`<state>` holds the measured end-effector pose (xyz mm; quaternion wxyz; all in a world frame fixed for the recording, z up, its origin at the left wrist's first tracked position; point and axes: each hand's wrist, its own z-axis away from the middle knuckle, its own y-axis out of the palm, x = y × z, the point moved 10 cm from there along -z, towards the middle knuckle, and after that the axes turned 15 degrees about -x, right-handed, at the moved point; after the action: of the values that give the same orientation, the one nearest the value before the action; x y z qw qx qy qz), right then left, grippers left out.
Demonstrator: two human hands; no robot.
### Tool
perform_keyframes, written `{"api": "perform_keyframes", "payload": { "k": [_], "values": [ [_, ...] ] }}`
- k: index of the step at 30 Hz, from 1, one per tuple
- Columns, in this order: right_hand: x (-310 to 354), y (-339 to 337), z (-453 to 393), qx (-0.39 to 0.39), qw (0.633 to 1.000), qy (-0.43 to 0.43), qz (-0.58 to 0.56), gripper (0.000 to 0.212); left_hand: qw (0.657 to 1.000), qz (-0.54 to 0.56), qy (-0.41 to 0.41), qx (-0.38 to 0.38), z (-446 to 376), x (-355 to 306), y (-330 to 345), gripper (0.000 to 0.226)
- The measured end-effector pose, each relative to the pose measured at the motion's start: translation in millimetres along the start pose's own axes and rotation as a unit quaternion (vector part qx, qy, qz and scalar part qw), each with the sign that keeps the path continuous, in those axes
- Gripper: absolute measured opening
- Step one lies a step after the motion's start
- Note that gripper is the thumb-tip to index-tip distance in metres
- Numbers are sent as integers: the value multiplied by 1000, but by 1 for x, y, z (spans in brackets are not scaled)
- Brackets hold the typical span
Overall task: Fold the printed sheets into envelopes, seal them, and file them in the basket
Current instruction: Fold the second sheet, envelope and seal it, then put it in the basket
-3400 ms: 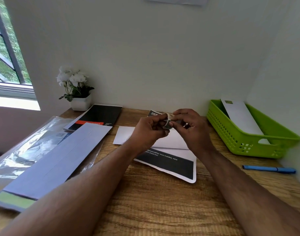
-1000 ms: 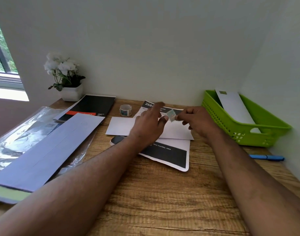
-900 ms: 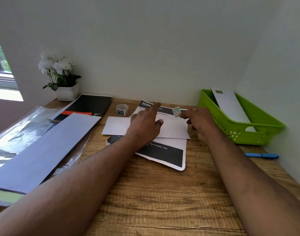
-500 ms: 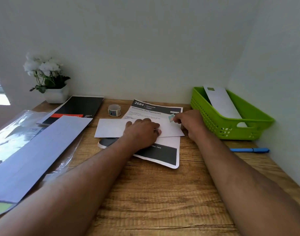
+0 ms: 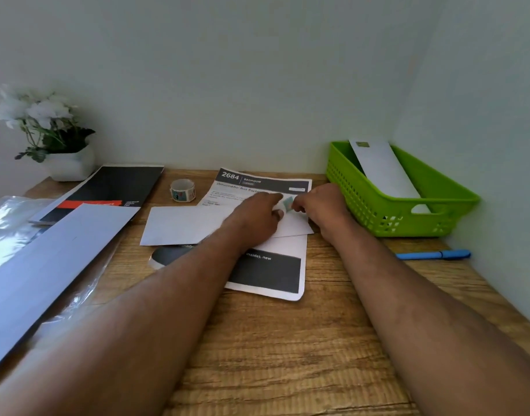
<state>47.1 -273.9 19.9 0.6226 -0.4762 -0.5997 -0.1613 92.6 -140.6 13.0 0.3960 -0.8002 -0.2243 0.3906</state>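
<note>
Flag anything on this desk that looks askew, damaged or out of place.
Nothing looks damaged or spilled. The printed sheet lies skewed to the desk edge, one near corner curling up, with the white envelope lying across it. The envelope in the green basket leans tilted, poking above the rim.

- The sticker roll (image 5: pixel 182 190), held up between both hands at the start, now stands on the desk (image 5: pixel 272 340) at about 11 o'clock of the white envelope (image 5: pixel 179 225).
- The left hand (image 5: pixel 254 219) has come down onto the envelope, forefinger stretched toward 1 o'clock.
- The right hand (image 5: pixel 320 205) has lowered the small sticker (image 5: pixel 287 202) from mid-air to the envelope's right end, where it pinches it against the left forefinger tip.
</note>
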Motion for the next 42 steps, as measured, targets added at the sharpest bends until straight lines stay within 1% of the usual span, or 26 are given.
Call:
{"api": "perform_keyframes", "payload": {
  "k": [4,6,10,11,14,16,18,24,29,30,33,36,40,42],
  "values": [
    [0,1,1,10,1000,2,9,15,1000,5,-13,-3,1,3,-1,55],
    [-1,2,0,10,1000,8,16,12,1000,6,-16,-4,1,4,0,55],
    [-2,3,-3,10,1000,3,24,18,1000,17,-21,-12,2,5,-4,55],
    [-3,4,-4,6,1000,5,25,17,999,22,-21,-17,2,4,-5,54],
    [-6,7,-6,-9,999,4,41,20,999,32,-15,-35,3,2,-10,43],
    [-6,8,-6,-15,998,-6,61,21,999,30,-9,-37,2,2,-9,30],
    [-7,9,-8,-20,997,-15,71,23,999,25,0,-33,1,2,-6,23],
    [-8,11,-11,-23,995,-29,89,32,999,17,20,-23,-4,3,3,34],
    [-4,11,-8,-4,992,-60,108,15,1000,2,22,-15,-5,4,6,35],
    [-2,11,-6,1,991,-72,117,16,1000,-1,24,-13,-5,3,6,34],
    [2,11,-4,15,986,-101,133,29,1000,-7,28,-9,-4,1,6,34],
    [3,11,-4,26,983,-112,144,37,1000,-7,28,-9,-4,1,7,34],
    [2,11,-7,33,982,-107,154,33,1000,-11,28,-4,-5,1,7,35],
    [2,9,-10,25,986,-109,125,32,1000,-12,28,-6,-5,1,7,36]
  ]
}}
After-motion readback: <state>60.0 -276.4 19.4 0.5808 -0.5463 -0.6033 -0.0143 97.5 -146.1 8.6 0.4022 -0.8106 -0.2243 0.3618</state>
